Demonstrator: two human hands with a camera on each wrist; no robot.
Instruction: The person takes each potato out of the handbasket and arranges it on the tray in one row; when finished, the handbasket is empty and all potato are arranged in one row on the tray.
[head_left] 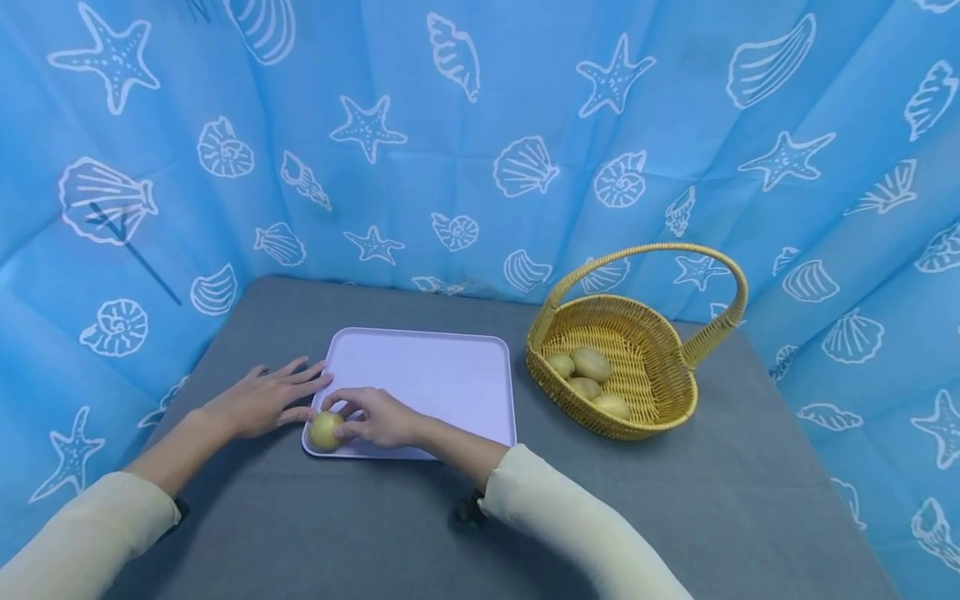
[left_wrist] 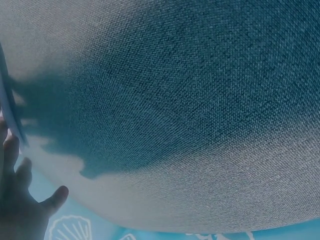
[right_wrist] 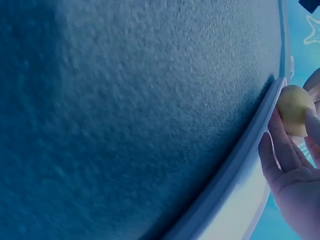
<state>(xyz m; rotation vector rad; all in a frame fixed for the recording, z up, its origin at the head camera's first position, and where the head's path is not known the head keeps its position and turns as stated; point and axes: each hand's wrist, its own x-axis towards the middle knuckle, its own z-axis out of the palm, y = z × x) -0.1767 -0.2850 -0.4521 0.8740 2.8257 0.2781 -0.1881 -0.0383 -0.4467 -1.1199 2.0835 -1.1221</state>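
One potato (head_left: 323, 432), pinched by the right hand (head_left: 378, 417), escapes the left-wrist view

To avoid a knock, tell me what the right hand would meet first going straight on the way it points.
Most likely the left hand, whose thumb lies just beyond the potato that the right hand holds; the head view leaves their relative heights unclear.

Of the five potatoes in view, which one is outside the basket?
The potato pinched by the right hand, at the near left corner of the lilac tray; the four others lie together inside the wicker basket.
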